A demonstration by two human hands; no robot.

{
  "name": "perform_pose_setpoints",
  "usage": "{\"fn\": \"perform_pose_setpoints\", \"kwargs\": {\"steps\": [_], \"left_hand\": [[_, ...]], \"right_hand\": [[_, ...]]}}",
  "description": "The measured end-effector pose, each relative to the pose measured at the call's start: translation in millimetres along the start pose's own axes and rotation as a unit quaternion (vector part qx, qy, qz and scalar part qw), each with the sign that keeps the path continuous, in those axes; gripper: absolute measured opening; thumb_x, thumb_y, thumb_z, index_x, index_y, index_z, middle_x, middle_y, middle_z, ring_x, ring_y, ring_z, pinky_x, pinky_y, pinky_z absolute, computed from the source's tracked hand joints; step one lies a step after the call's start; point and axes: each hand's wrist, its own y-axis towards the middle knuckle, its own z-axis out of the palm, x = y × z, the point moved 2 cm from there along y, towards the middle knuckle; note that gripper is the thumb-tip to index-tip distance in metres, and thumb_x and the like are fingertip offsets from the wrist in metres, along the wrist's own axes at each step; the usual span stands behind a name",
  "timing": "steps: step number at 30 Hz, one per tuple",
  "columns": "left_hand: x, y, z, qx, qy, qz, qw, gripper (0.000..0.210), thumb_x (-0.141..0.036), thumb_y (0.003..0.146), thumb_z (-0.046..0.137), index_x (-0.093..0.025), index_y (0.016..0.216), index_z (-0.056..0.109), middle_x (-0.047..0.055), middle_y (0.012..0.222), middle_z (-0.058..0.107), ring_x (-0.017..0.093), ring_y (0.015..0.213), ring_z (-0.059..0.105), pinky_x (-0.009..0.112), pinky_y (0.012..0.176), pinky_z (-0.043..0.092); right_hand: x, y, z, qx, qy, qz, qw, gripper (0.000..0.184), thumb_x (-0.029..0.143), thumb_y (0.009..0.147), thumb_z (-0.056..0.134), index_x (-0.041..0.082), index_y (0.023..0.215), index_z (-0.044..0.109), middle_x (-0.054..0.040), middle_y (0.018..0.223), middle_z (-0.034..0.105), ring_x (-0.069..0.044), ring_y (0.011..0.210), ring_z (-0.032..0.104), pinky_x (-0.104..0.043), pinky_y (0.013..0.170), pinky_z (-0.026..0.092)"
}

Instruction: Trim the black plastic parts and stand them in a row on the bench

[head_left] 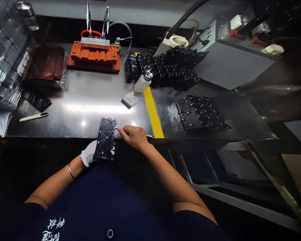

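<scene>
Gripping the black plate over the near edge of the table, the left hand holds its long axis near-to-far, far end leaning right; the right hand pinches a slim tool. Beyond, tabletop stretches to the orange fixture.

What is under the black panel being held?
The white-gloved left hand, visible left of the black panel, with fingertips at its right edge. Palm and panel underside are covered.

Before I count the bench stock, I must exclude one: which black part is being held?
The ribbed part in the white-gloved left hand; the other black parts lie on the bench.
</scene>
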Motion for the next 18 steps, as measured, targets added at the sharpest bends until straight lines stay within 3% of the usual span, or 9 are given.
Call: {"fn": "perform_pose_setpoints", "kwargs": {"steps": [9,18], "left_hand": [[2,2,-11.8,0.037,0.031,0.008,0.999,0.022,-0.018,0.086,0.054,-0.008,0.102,0.067,0.014,0.093,0.072,0.025,0.077,0.071,0.042,0.072,0.057],[2,1,-11.5,0.038,0.021,0.012,0.999,0.022,-0.017,0.086,0.055,-0.007,0.102,0.067,0.014,0.09,0.072,0.024,0.077,0.071,0.041,0.075,0.056]], "right_hand": [[-4,8,-3,0.004,-0.033,-0.049,0.998,0.056,0.052,0.095,0.038,0.017,0.062,0.066,-0.0058,0.062,0.067,-0.013,0.056,0.055,-0.027,0.053,0.02],[-8,18,-5,0.053,-0.051,-0.098,0.992,0.053,0.054,0.094,0.04,0.018,0.067,0.069,-0.0059,0.068,0.071,-0.014,0.06,0.059,-0.027,0.054,0.019]]}}
